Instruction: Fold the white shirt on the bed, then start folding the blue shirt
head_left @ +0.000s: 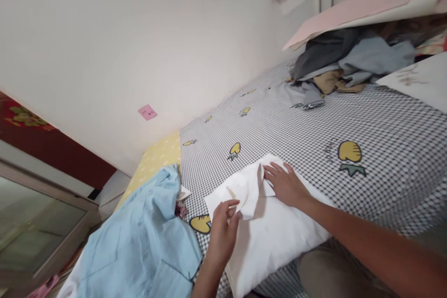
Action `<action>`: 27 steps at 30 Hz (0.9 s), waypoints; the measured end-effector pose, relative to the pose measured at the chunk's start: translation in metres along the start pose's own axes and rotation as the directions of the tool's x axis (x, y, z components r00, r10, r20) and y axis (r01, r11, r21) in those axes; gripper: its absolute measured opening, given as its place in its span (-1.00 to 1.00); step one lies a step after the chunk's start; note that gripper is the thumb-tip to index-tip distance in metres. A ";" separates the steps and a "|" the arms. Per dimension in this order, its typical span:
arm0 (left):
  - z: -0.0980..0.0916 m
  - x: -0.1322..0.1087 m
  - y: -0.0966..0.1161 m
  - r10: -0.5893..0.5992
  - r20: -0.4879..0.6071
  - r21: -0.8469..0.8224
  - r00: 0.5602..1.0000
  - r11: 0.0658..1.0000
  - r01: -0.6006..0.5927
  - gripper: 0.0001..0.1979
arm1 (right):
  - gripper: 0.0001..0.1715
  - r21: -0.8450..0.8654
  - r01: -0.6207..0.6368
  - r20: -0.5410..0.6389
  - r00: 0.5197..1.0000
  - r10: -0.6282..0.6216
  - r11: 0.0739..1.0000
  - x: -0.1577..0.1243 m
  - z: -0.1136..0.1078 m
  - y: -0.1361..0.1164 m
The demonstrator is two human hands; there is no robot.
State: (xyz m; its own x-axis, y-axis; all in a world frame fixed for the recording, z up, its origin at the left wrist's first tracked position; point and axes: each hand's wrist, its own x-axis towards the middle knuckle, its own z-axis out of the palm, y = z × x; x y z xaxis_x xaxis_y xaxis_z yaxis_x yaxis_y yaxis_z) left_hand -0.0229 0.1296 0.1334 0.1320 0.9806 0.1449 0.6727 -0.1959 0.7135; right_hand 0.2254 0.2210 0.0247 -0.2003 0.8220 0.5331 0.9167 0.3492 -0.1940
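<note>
A folded white garment (275,228) lies on the bed right in front of me, with a loose flap of its fabric raised near the middle. My left hand (225,226) is at the flap's left edge, its fingers curled and the thumb against the fabric. My right hand (286,186) rests on the far right part of the garment. Its fingers are stretched out and spread, with the tips at the flap's other edge. What kind of garment it is, I cannot tell from the folds.
A light blue buttoned shirt (139,237) lies to the left. The checked bedsheet (279,125) has yellow pineapple prints. At the back right, a pile of dark and grey clothes (335,60) sits under a pink board (366,0). A pink note (147,112) sticks to the wall.
</note>
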 end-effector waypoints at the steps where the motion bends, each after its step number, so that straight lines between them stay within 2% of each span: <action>1: 0.000 0.000 0.001 0.014 -0.020 0.022 1.000 1.000 -0.014 -0.72 | -0.42 -0.002 -0.003 0.002 1.000 0.003 1.000 0.000 0.000 0.000; 2: 0.000 -0.001 0.002 0.028 -0.032 0.043 0.999 0.999 -0.026 -0.75 | -0.43 -0.007 -0.009 0.006 1.000 0.009 1.000 0.000 -0.001 0.000; 6: 0.001 -0.003 0.000 -0.008 -0.035 -0.006 0.999 1.000 0.007 -0.57 | -0.47 -0.026 -0.018 0.032 0.999 0.019 0.999 0.002 -0.004 -0.002; 9: 0.003 -0.004 -0.005 -0.044 -0.118 -0.055 0.992 0.998 0.037 -0.51 | -0.49 -0.015 -0.011 0.037 0.999 0.011 1.000 0.002 -0.007 -0.003; 11: 0.005 -0.006 -0.010 0.000 -0.234 0.004 0.972 1.000 0.001 -0.48 | -0.49 -0.010 -0.017 0.032 0.999 0.017 1.000 0.002 -0.008 -0.003; 13: 0.004 -0.008 -0.015 0.123 -0.290 0.130 0.949 0.988 -0.088 -0.42 | -0.48 -0.016 -0.020 0.030 0.999 0.020 1.000 0.002 -0.008 -0.004; 14: 0.002 -0.008 -0.016 0.199 -0.272 0.200 0.942 0.969 -0.147 -0.38 | -0.47 -0.020 -0.018 0.031 0.999 0.019 1.000 0.002 -0.008 -0.004; 16: -0.003 -0.006 -0.016 0.323 -0.164 0.329 0.932 0.909 -0.257 -0.33 | -0.46 -0.023 -0.015 0.032 0.999 0.015 1.000 0.002 -0.009 -0.004; 18: -0.007 0.003 -0.013 0.354 -0.067 0.418 0.933 0.859 -0.296 -0.49 | -0.46 -0.023 -0.020 0.033 0.999 0.021 1.000 0.002 -0.009 -0.004; 20: -0.010 0.019 -0.008 0.276 -0.085 0.441 0.957 0.872 -0.213 -0.75 | -0.45 -0.022 -0.025 0.040 0.999 0.025 0.999 0.003 -0.010 -0.004; 22: -0.011 0.042 -0.006 0.105 -0.198 0.385 0.974 0.923 -0.021 -0.77 | -0.43 -0.018 -0.028 0.049 0.998 0.029 0.999 0.003 -0.009 -0.004; 25: -0.010 0.079 -0.012 -0.126 -0.342 0.264 0.931 0.938 0.224 -0.72 | -0.44 -0.011 -0.043 0.037 0.998 0.043 0.999 0.003 -0.007 -0.004; 27: -0.011 0.095 -0.023 -0.189 -0.400 0.219 0.897 0.931 0.293 -0.80 | -0.46 -0.012 -0.053 0.013 0.998 0.053 0.999 0.003 -0.005 -0.004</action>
State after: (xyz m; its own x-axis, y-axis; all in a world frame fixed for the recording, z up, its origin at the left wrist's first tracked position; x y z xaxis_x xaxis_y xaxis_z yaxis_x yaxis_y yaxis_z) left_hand -0.0331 0.2276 0.1384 -0.2999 0.9151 0.2696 0.8241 0.1061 0.5565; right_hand 0.2232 0.2197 0.0313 -0.1559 0.8453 0.5111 0.9302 0.2997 -0.2121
